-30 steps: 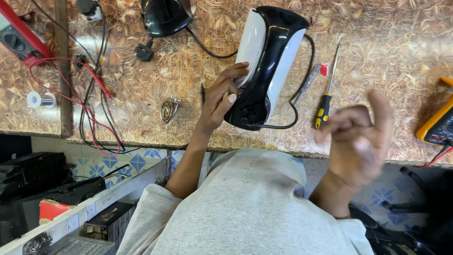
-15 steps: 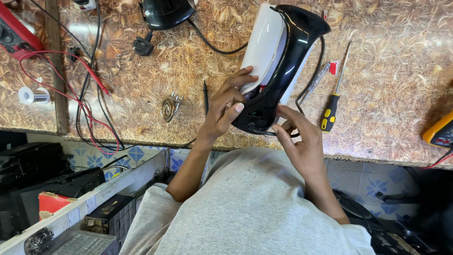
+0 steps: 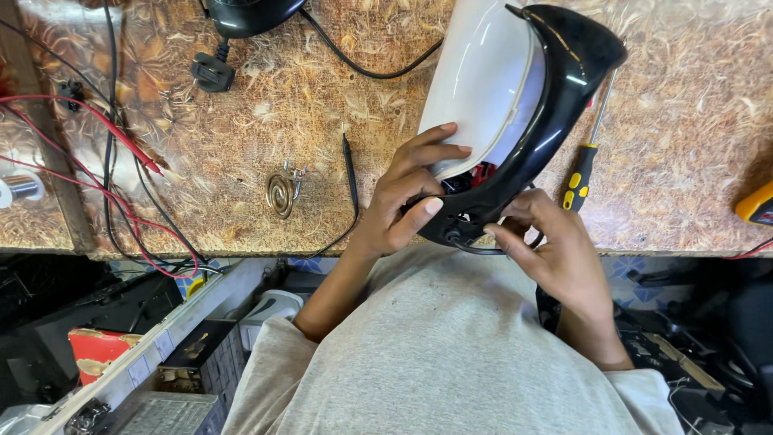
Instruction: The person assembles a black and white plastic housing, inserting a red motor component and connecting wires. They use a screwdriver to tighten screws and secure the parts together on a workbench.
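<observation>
1. White-and-black plastic kettle body with curved black handle (image 3: 515, 105): lies on its side on the brown pressed-fibre bench (image 3: 684, 153), its base end over the bench's near edge, next to the person's grey shirt.
2. Left hand (image 3: 403, 197): grip closed on the kettle's white shell near the base, thumb pressing the black rim.
3. Right hand (image 3: 555, 250): fingers curled against the black base end of the kettle; a firm grip cannot be told.
4. Progress, as judged: base looks partly open, a red part showing inside; shell and base not yet separated.
5. Yellow-and-black-handled screwdriver (image 3: 581, 161): lies unused just right of the kettle.
6. Small coiled metal element (image 3: 282, 192): lies loose, left of the kettle.
</observation>
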